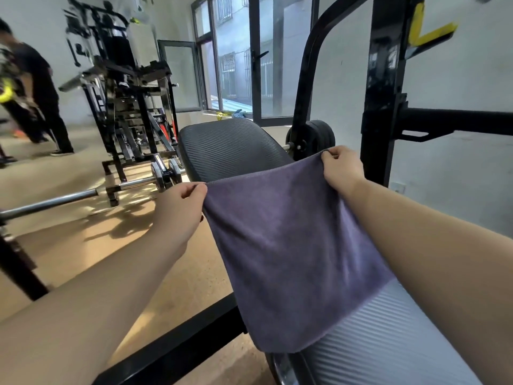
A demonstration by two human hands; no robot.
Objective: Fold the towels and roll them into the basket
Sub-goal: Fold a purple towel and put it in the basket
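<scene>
A purple-grey towel [288, 245] hangs spread in front of me above a black ribbed bench pad [227, 148]. My left hand [180, 207] pinches the towel's upper left corner. My right hand [342, 169] pinches its upper right corner, a little higher and farther away. The towel's lower edge droops over the near part of the bench [388, 343]. No basket is in view.
A black rack upright [385, 87] and weight plates [319, 137] stand right of the bench. A barbell [69, 197] lies across the floor at left, with a gym machine [130, 87] behind it. A person [41, 87] stands at far left. A black floor bar [177, 343] runs below.
</scene>
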